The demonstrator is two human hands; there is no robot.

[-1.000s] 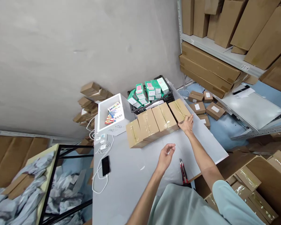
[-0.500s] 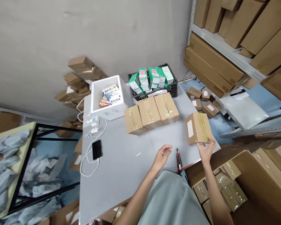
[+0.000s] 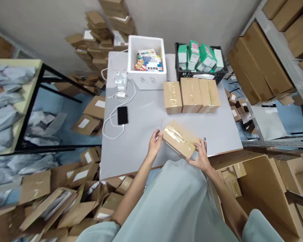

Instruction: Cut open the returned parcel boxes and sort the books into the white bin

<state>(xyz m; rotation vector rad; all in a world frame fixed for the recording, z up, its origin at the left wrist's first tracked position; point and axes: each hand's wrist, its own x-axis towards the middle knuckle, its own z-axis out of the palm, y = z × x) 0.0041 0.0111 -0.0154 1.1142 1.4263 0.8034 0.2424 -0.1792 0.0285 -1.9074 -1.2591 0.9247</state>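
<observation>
Left hand (image 3: 154, 146) and right hand (image 3: 202, 159) hold a taped carton (image 3: 179, 138) — three cartons (image 3: 191, 95) stand beyond it.

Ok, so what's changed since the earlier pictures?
The right hand has brought a box from the right of three others nearer and leftward, still holding it. The left hand, free before, is now at the box's left end, seemingly touching. The three others, phone, white bin and black crate stayed put.

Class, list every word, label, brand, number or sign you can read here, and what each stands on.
No text reads clearly.
White foam box: handwritten marks, illegible.
Packets inside: print too small.
Green boxes: print too small.
Carton labels: too blurred.
Shelf label: too blurred.
Held box: nothing readable.
</observation>
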